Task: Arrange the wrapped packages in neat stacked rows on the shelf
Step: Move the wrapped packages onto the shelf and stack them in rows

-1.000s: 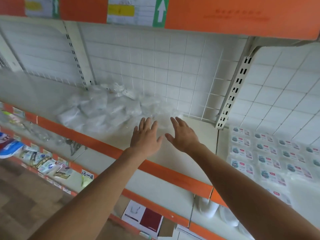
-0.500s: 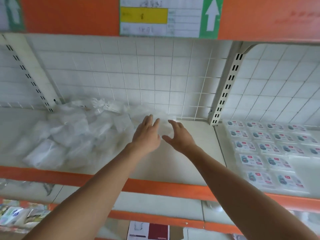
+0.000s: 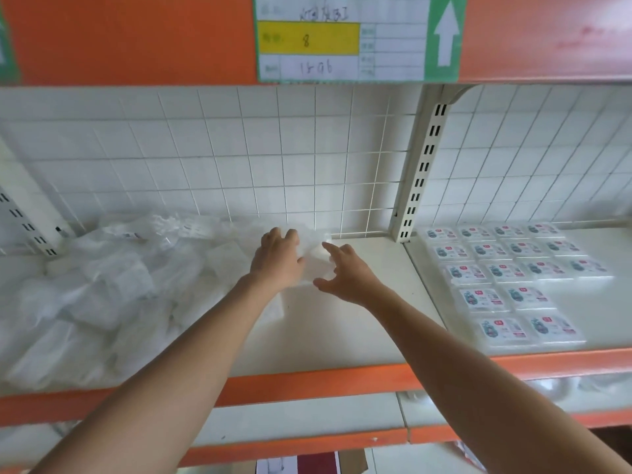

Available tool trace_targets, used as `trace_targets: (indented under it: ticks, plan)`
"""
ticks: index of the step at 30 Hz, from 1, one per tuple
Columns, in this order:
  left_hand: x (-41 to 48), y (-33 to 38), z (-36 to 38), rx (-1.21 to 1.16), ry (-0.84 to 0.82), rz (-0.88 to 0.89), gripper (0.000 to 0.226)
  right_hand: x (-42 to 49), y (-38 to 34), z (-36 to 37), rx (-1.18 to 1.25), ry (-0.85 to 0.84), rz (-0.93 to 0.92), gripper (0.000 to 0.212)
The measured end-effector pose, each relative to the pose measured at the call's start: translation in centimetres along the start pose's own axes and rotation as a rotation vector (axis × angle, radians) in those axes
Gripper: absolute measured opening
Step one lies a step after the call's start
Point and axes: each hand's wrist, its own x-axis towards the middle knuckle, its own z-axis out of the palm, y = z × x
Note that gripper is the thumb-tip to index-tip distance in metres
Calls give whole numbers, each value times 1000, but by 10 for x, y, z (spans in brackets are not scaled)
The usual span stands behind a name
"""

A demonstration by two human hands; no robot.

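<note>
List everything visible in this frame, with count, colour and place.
loose packages: many, clear-white, heaped on the shelf's left
labelled packages: sixteen showing, white, in rows in the right bay
shelf: one, cream with orange edge
wire grid: one, white, behind
upright: one, cream, slotted, between bays
label sheet: one, white-yellow, green arrow, on the upper beam
left hand: fingers on a package at the heap's right edge
right hand: fingers spread, beside it

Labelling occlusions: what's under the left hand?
A white wrapped package at the right edge of the pile shows beside the left hand. The hand covers its left part, so the grip underneath cannot be seen.
</note>
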Motion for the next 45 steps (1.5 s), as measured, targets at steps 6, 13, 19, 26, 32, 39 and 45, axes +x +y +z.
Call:
trace_targets:
  ticks: [6, 13, 19, 26, 32, 39, 45]
  plan:
    - [3, 4, 1, -93, 39, -34, 36, -4, -2, -3, -53, 19, -36, 73]
    - [-1, 23, 3, -216, 126, -5, 44, -26, 18, -36, -116, 164, 32, 62]
    - [-1, 76, 12, -281, 128, 74, 46, -62, 46, -73, -184, 297, 128, 58]
    - [-16, 177, 35, -321, 105, 180, 49, -117, 115, -130, -210, 350, 215, 61]
    - [-31, 276, 65, -302, 115, 214, 50, -163, 193, -182, -219, 364, 201, 63]
    - [-50, 383, 101, -271, 99, 185, 50, -206, 285, -241, -213, 349, 188, 61]
    - [-60, 434, 118, -252, 89, 164, 49, -231, 338, -273, -203, 341, 210, 61]
